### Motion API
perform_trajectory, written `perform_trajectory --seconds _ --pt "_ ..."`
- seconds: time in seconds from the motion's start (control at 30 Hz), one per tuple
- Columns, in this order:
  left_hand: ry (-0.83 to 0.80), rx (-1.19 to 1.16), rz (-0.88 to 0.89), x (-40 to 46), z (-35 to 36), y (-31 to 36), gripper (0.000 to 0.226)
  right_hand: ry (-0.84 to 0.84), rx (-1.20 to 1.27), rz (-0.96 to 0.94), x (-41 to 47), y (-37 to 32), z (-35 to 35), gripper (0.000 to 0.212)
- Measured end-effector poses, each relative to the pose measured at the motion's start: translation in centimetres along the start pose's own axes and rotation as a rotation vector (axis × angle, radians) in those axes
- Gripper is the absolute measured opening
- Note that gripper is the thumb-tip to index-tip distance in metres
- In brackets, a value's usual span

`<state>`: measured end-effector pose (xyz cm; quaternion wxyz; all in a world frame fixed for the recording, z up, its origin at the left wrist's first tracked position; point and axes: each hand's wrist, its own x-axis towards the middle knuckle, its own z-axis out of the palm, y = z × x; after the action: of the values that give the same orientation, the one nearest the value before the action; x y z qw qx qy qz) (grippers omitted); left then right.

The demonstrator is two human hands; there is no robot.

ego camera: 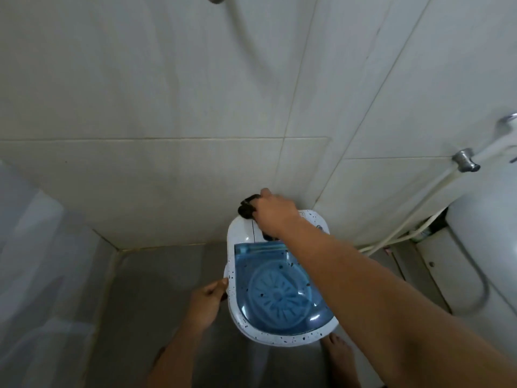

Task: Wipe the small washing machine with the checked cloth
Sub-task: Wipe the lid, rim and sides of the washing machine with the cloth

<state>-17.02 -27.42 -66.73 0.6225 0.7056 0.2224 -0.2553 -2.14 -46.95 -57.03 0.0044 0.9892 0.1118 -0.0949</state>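
The small washing machine (242,233) stands on the floor against the tiled wall, white with dark specks and a clear blue lid (277,292). My right hand (272,212) reaches over its far end and holds a dark bunched cloth (247,207) pressed at the back left corner of the machine's top. The cloth's pattern is too dark to make out. My left hand (208,299) grips the machine's left rim, near the lid.
A white toilet (481,247) stands at the right, with a metal valve (465,160) and hoses (405,228) on the wall beside it. A pale translucent curtain (30,261) hangs at the left. My bare foot (340,357) rests on the grey floor (156,289) by the machine.
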Motion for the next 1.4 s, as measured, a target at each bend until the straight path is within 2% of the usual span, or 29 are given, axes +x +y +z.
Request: perform_trajectory --seconds 0.07,0.13,0.3,0.4,0.47,0.63,0.83,1.0,1.13,1.27,1.4 --pt "-0.001 0.023 -0.003 -0.1 0.1 0.1 0.019 -0.141 0.054 0.090 1.2 2.5 -1.7 0.035" --pt "0.007 0.024 0.002 -0.2 0.1 0.1 0.019 -0.205 0.095 0.130 0.8 5.4 -2.5 0.035" --pt "0.035 0.007 -0.004 -0.6 0.3 0.5 0.016 -0.112 0.216 0.312 -3.8 11.2 -1.3 0.031" --pt "0.054 0.013 -0.001 -0.8 0.5 0.5 0.018 -0.071 0.176 0.403 -4.5 11.3 -0.7 0.028" --pt "0.056 0.022 -0.007 -0.8 0.6 0.6 0.020 -0.055 0.101 0.371 -3.8 9.0 -1.0 0.026" --pt "0.070 0.008 -0.023 -0.8 0.7 0.7 0.019 -0.029 0.026 0.071 -2.2 2.7 -0.8 0.033" --pt "0.047 0.006 -0.034 -0.7 0.7 0.6 0.015 0.028 0.062 0.100 -5.5 10.2 0.0 0.033" --pt "0.051 0.002 -0.027 -0.7 0.5 0.6 0.016 0.037 0.095 0.352 -9.5 13.7 2.7 0.030" --pt "0.057 -0.006 -0.042 -0.6 0.5 0.5 0.016 0.154 0.119 0.320 -11.0 12.2 4.3 0.035" --pt "0.038 -0.008 -0.063 -0.3 0.5 0.5 0.015 0.190 0.068 0.237 -9.8 11.8 3.7 0.038" --pt "0.042 -0.001 -0.070 -0.5 0.5 0.7 0.016 0.231 0.198 0.166 -7.1 9.4 2.7 0.036"
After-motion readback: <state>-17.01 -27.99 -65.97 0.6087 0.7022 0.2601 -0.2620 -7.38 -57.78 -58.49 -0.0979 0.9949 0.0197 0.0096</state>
